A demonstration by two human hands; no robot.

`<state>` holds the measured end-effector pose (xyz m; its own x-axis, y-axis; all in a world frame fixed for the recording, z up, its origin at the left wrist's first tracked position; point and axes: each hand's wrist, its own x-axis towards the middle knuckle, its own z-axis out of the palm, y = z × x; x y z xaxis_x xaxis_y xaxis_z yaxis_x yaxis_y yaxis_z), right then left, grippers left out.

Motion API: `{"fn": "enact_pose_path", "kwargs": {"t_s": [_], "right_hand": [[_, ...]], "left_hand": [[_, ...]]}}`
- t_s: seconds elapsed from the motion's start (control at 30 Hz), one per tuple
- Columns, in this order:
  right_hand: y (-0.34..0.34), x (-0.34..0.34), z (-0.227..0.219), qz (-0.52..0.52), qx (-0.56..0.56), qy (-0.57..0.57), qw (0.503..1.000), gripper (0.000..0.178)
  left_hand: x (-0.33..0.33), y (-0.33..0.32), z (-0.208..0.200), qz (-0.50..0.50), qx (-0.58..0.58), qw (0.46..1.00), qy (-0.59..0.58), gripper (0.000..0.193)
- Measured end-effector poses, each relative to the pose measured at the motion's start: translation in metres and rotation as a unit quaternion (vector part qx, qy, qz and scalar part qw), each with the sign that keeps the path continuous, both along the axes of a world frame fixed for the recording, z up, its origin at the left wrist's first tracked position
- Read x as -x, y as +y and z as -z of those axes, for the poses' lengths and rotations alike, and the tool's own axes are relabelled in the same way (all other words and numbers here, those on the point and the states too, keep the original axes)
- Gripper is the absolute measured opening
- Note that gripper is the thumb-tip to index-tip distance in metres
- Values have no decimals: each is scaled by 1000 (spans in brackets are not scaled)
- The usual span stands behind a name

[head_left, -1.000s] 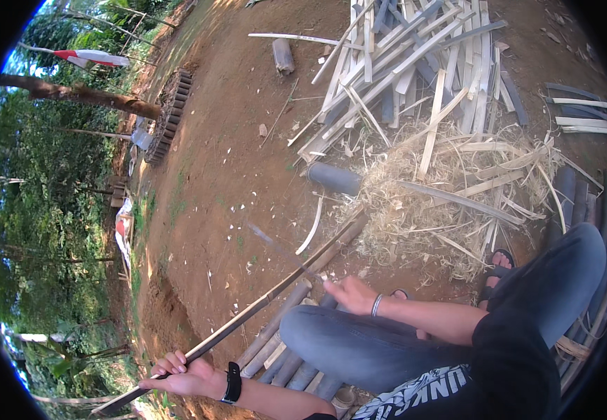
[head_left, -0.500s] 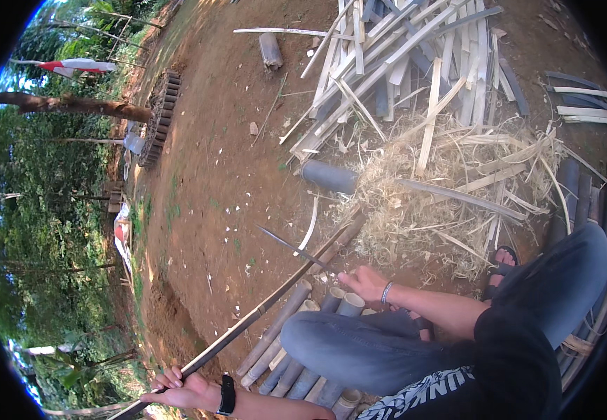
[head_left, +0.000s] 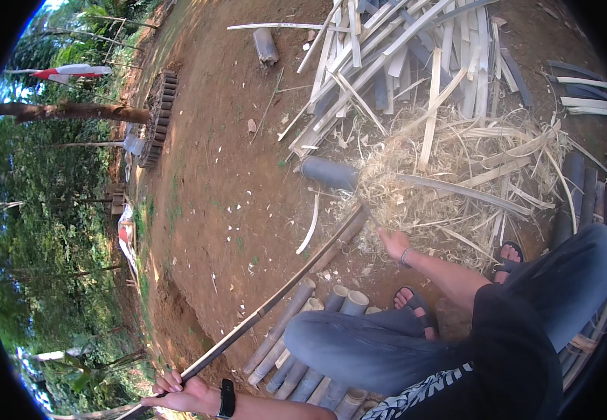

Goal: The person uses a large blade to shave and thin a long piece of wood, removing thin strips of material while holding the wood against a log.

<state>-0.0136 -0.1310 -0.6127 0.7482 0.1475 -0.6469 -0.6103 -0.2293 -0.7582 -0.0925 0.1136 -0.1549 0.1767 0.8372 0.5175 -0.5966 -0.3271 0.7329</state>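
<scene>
My left hand (head_left: 186,393), with a black watch at the wrist, is wrapped round a long split bamboo strip (head_left: 261,308), dark on one face and pale on the other. The strip slants up to the right, and its far end lies over a piece of wood (head_left: 342,252) on the ground. Beyond that end my right hand (head_left: 393,243), with a bracelet at the wrist, is closed on a knife (head_left: 371,215). Only a short part of the blade shows, near the strip's far end; whether they touch, I cannot tell.
Curly bamboo shavings (head_left: 415,189) heap beyond my right hand, under a pile of split slats (head_left: 401,56). A dark bamboo piece (head_left: 329,173) lies beside them. Cut bamboo poles (head_left: 303,371) lie by my knee (head_left: 338,346). A tree trunk (head_left: 72,112) stands at left.
My right hand has moved away and to the right with the knife, toward the strip's far end. The blade, earlier pointing left across the strip, now shows much shorter. My left hand stays nearly still.
</scene>
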Motion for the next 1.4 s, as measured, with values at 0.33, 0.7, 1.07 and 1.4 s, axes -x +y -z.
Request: {"fn": "enact_pose_path", "kwargs": {"t_s": [0.33, 0.7, 1.07, 1.4], "right_hand": [[8, 12, -21, -15, -9, -70, 997, 82], [21, 55, -178, -184, -112, -197, 957, 80], [23, 70, -184, -111, -171, -157, 966, 81], [19, 71, -206, -103, -133, -181, 969, 81]], "left_hand": [[8, 2, 1, 156, -44, 987, -2, 51], [-7, -55, -5, 309, -173, 933, -70, 48], [-13, -66, -10, 392, -175, 903, -15, 49], [-7, -68, -11, 348, -121, 927, -74, 58]]}}
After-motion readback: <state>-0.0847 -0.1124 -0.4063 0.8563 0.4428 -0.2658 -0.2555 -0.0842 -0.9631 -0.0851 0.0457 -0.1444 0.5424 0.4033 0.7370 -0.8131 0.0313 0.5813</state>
